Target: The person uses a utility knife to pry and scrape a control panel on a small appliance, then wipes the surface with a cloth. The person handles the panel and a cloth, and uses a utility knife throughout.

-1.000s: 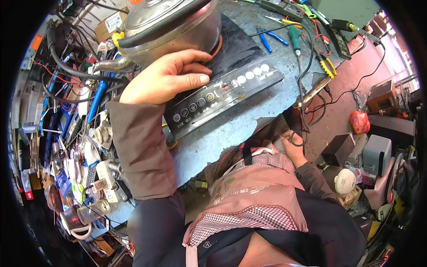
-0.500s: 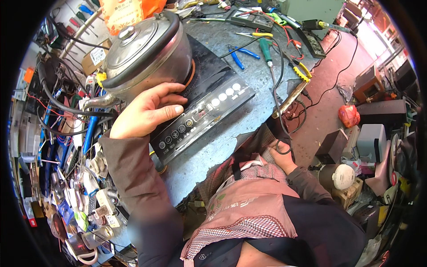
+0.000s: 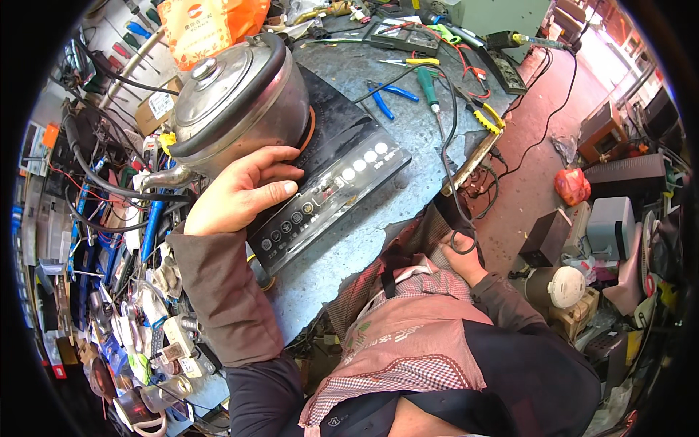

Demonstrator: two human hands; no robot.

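Note:
My left hand (image 3: 240, 191) rests at the near left part of a black induction cooker (image 3: 349, 131), thumb above its button panel (image 3: 328, 193), fingertips close to the side of a steel kettle (image 3: 240, 102); I cannot tell if they touch it. The fingers are loosely bent and apart, holding nothing. The kettle has a lid and a thick black handle and stands on the cooker. My right hand (image 3: 461, 255) is low by my checked apron (image 3: 408, 328), below the bench edge, fingers curled beside a looped black cable; what it grips is hidden.
Pliers (image 3: 382, 102), a green screwdriver (image 3: 429, 87), yellow-handled cutters (image 3: 485, 120) and wires lie on the worn blue bench (image 3: 320, 277). An orange bag (image 3: 204, 33) stands behind the kettle. Piled tools and cables crowd the left. Appliances (image 3: 611, 226) stand on the floor at right.
The whole view has shifted since a second ago, bringing the orange bag and more bench into sight. Both hands keep much the same pose and place relative to the cooker and apron.

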